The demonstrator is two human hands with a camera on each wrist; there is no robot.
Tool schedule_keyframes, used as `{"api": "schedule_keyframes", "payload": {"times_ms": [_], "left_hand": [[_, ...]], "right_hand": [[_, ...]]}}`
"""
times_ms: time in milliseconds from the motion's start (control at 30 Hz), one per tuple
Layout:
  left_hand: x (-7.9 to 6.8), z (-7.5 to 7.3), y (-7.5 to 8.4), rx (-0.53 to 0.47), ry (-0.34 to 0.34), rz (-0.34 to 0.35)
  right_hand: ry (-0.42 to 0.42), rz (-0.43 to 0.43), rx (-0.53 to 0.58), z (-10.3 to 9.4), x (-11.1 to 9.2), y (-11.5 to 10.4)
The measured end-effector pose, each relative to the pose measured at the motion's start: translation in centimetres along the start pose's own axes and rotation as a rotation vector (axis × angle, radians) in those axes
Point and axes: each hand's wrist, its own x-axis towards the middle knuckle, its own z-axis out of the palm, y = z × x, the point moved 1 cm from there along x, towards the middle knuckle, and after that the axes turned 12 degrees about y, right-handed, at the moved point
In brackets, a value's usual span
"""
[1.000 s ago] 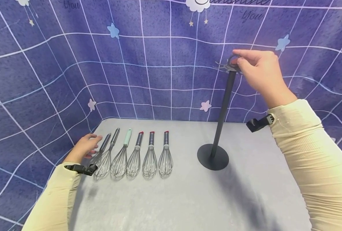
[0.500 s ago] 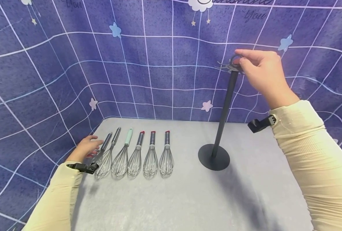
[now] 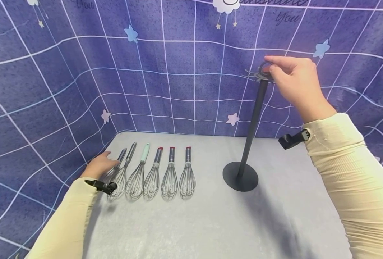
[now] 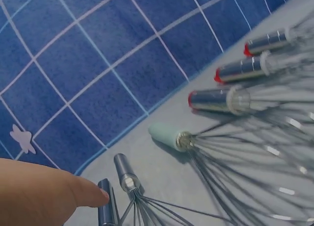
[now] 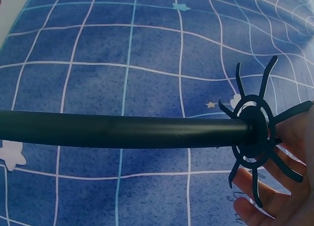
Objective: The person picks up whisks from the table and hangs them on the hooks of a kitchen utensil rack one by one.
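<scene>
My left hand (image 3: 100,165) reaches over the leftmost whisk (image 3: 122,154), its fingers fairly straight beside the dark handle. In the left wrist view a fingertip of the left hand (image 4: 44,194) overlaps that handle; the other fingers are out of sight. Close to its right lies a thin steel-handled whisk (image 3: 131,153), then a mint-handled whisk (image 3: 145,153). Far to the right, my right hand (image 3: 299,81) pinches the top loop of a black utensil stand (image 3: 255,115). Curved hooks (image 5: 269,76) spread around the stand's head, seen in the right wrist view.
Several whisks lie in a row, wires toward me, including red-tipped ones (image 3: 172,155), (image 4: 240,69). The stand's round base (image 3: 240,177) sits on the grey table (image 3: 191,226). A purple-blue grid-patterned curtain (image 3: 178,90) hangs behind and at the left.
The left hand has moved slightly right, turning over the leftmost whisk's handle. The right hand keeps its pinch on the stand's loop. The whole view has shifted a little.
</scene>
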Motion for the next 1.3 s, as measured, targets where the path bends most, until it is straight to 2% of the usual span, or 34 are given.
{"api": "schedule_keyframes", "payload": {"times_ms": [100,267,367,533,700,933,1300], "left_hand": [[0.4,-0.1,0.3,0.082,0.019,0.039],[0.6,-0.1,0.8,0.153,0.042,0.015],[0.6,0.0,1.0,0.158,0.038,-0.005],[0.8,0.3,1.0,0.169,0.036,0.008],[1.0,0.7,0.5,0.166,0.048,0.019],[1.0,1.1,-0.5,0.175,0.019,0.017],[0.9,1.0,-0.1,0.172,0.068,0.041]], "right_hand": [[0.006,0.0,-0.013,-0.2,0.0,0.0],[0.01,-0.005,-0.038,-0.2,-0.1,0.0],[0.01,-0.011,-0.05,-0.2,-0.2,0.0],[0.013,-0.015,-0.055,-0.2,-0.3,-0.1],[0.016,-0.025,-0.064,0.0,-0.3,-0.1],[0.016,-0.044,-0.066,0.2,-0.2,-0.3],[0.018,-0.038,-0.066,0.1,-0.2,-0.5]]}}
